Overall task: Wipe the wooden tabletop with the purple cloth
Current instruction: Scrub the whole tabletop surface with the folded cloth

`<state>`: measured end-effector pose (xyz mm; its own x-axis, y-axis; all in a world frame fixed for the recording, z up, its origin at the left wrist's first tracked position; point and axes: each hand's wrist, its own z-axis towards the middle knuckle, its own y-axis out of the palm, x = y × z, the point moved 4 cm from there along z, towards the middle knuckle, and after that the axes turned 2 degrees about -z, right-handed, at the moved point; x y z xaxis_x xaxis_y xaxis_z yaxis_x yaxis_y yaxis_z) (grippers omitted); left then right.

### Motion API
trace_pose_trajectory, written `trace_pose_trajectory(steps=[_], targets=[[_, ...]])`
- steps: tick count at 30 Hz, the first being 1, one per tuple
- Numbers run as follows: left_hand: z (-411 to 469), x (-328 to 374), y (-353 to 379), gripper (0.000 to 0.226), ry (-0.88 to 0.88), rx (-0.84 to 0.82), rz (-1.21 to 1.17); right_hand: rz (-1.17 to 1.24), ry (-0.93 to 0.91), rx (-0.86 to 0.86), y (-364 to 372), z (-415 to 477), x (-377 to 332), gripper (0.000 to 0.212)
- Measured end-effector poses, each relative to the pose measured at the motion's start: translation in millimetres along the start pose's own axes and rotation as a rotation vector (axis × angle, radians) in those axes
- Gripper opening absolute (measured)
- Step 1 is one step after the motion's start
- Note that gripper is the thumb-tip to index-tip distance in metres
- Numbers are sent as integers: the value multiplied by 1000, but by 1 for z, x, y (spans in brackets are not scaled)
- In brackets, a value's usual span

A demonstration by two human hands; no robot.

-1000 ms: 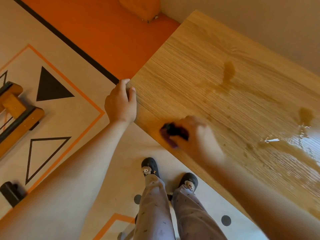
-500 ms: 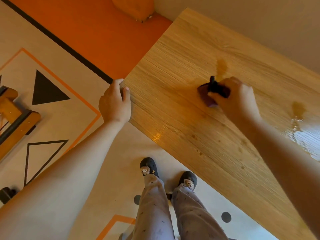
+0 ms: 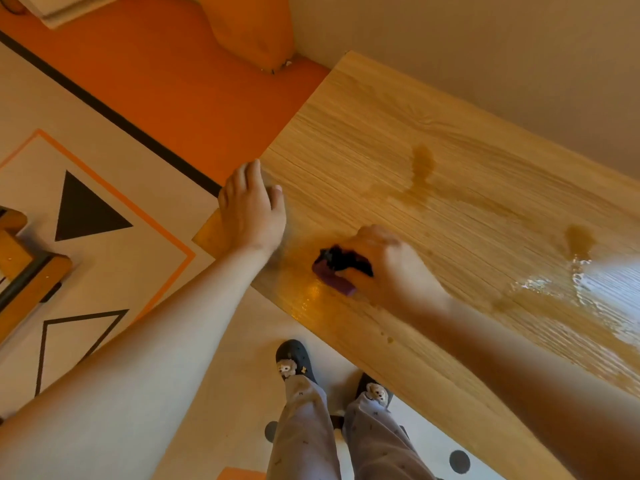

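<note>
The wooden tabletop (image 3: 433, 140) runs from the upper middle to the lower right, with wet streaks and a shiny puddle (image 3: 568, 282) at the right. My right hand (image 3: 384, 265) presses a bunched purple cloth (image 3: 334, 268) flat on the wood near the front edge, close to the table's left corner. My left hand (image 3: 251, 211) rests palm down on that left corner, fingers over the edge, holding nothing. The two hands are a short way apart.
Below the table lies a patterned floor mat (image 3: 104, 188) with black triangles and an orange band (image 3: 180, 74). A wooden chair frame (image 3: 20, 268) stands at the far left. My slippered feet (image 3: 294, 362) are just in front of the table edge. A beige wall (image 3: 485, 46) backs the table.
My right hand has brought the cloth back from the middle of the tabletop toward the front edge near the left corner. My left hand stays on the corner.
</note>
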<state>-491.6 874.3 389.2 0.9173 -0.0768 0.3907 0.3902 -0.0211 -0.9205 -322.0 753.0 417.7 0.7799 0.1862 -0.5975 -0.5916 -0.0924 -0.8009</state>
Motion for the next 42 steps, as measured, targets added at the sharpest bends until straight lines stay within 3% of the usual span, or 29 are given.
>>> trace_pose_trajectory(steps=[7,10,12,15,20,24,28,32,35,39,42], targets=[[-1,-3,4,50,-21,71,-23,-98,317,239,-76,79,100,26],[0,-1,5,49,-12,77,-22,-111,398,265,-84,87,112,26],[-1,-3,5,49,-20,76,-23,-89,355,211,-73,81,94,22],[0,-3,4,49,-20,68,-23,16,148,74,-38,56,46,12],[-1,-1,2,49,-3,78,-18,28,3,-3,-13,45,22,26],[1,-2,4,48,-13,76,-21,-4,153,127,-54,79,78,20],[1,-2,4,48,-11,86,-12,-88,411,288,-112,100,155,29],[1,-2,4,47,-11,87,-15,-139,501,378,-134,99,182,26],[1,-2,4,47,-15,87,-18,-95,424,305,-112,97,151,26],[1,-2,4,47,-14,86,-21,-35,132,92,-58,90,87,20],[1,-3,4,46,-12,82,-27,-37,53,55,-47,94,75,27]])
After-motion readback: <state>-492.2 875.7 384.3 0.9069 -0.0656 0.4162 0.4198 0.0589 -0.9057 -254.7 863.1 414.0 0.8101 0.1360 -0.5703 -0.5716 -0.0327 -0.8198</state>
